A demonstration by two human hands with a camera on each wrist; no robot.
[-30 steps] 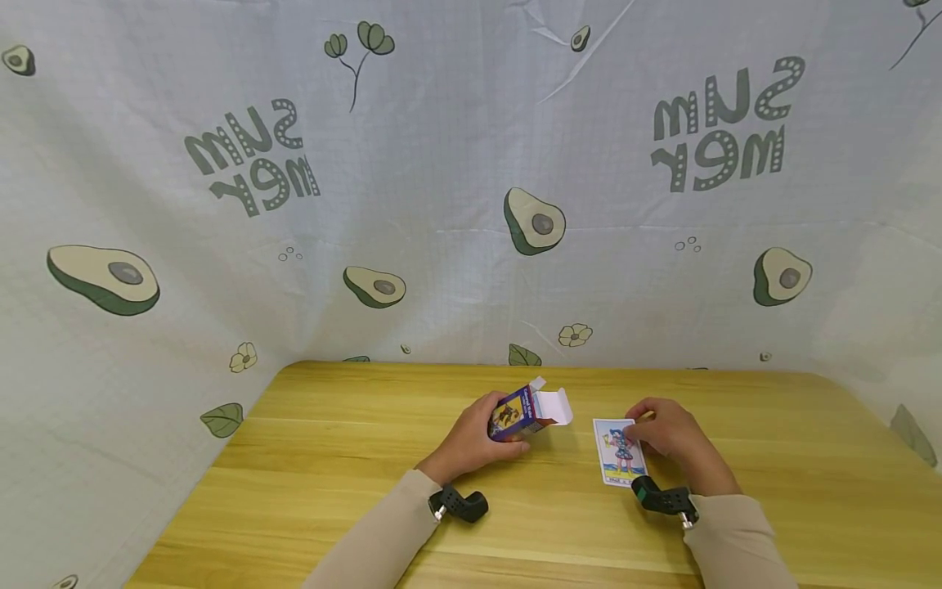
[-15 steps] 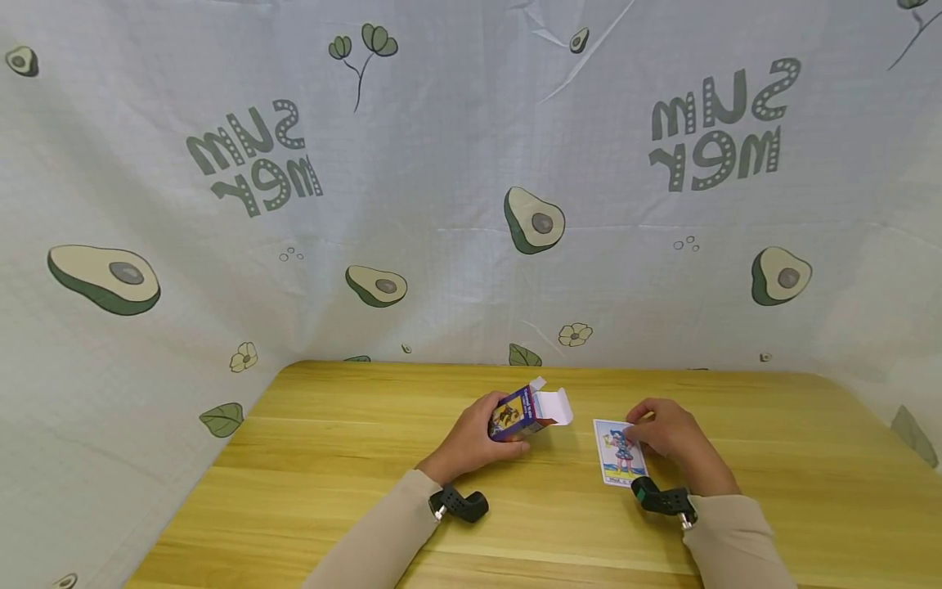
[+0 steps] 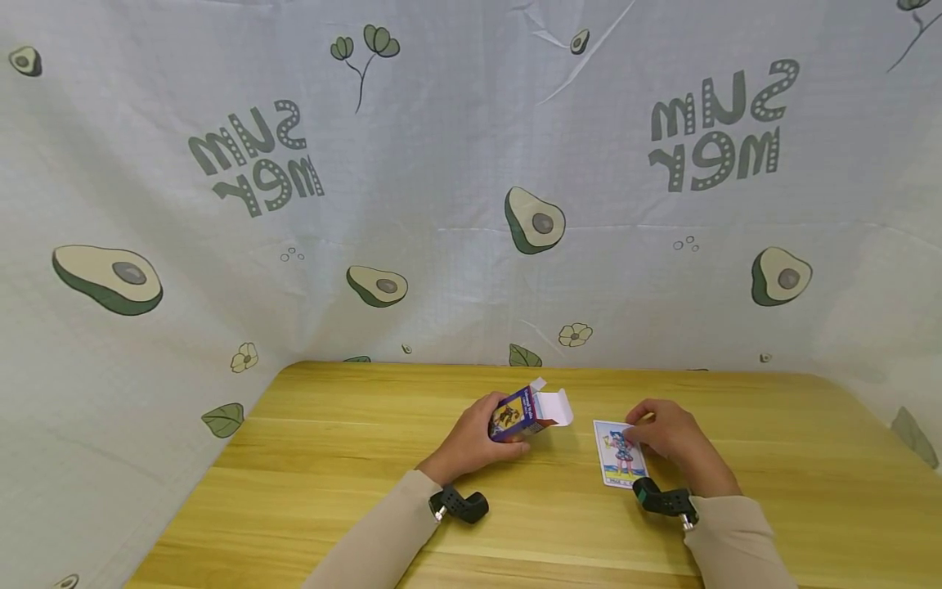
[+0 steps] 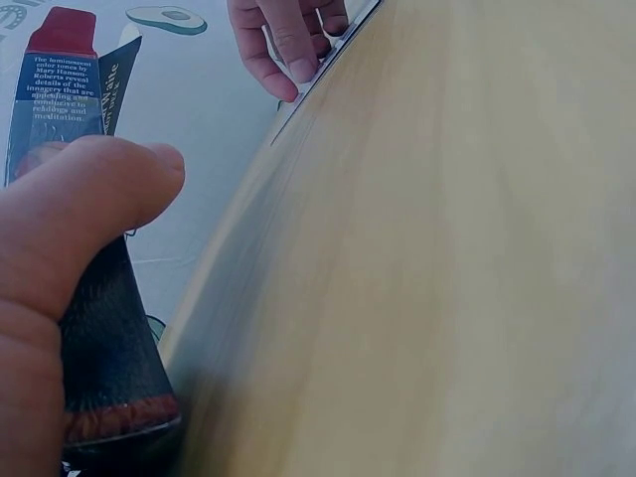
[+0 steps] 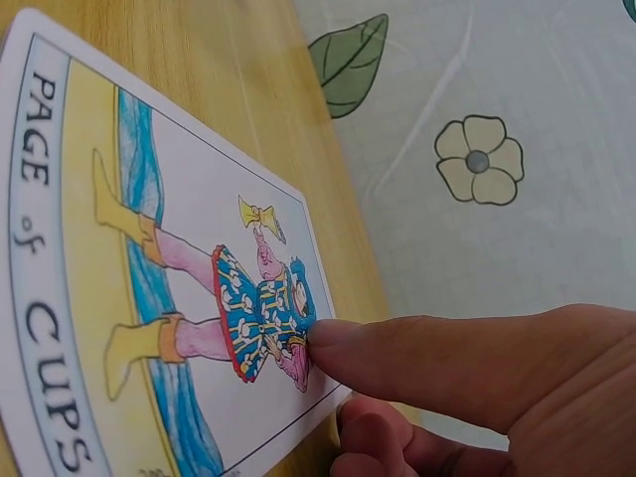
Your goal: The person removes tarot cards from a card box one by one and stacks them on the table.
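Observation:
My left hand [image 3: 474,442] grips a dark blue tarot card box [image 3: 513,415], its thumb across one printed side in the left wrist view. The box is tilted, and its white end flap [image 3: 553,406] stands open toward the right. Farther right, my right hand [image 3: 666,433] pinches a tarot card [image 5: 199,268] at its upper right, thumb on the printed face and the other fingers behind. "PAGE of CUPS" is lettered along the card's lower edge, below a figure in a blue tunic holding a cup. From the head view, I cannot tell whether the card touches the table.
A yellow wood-grain table [image 3: 316,491] lies beneath both hands. Behind it and along the sides hangs a pale curtain [image 3: 441,164] with avocado prints. Each wrist carries a small black camera, the left wrist camera [image 3: 464,505] and the right wrist camera [image 3: 660,497].

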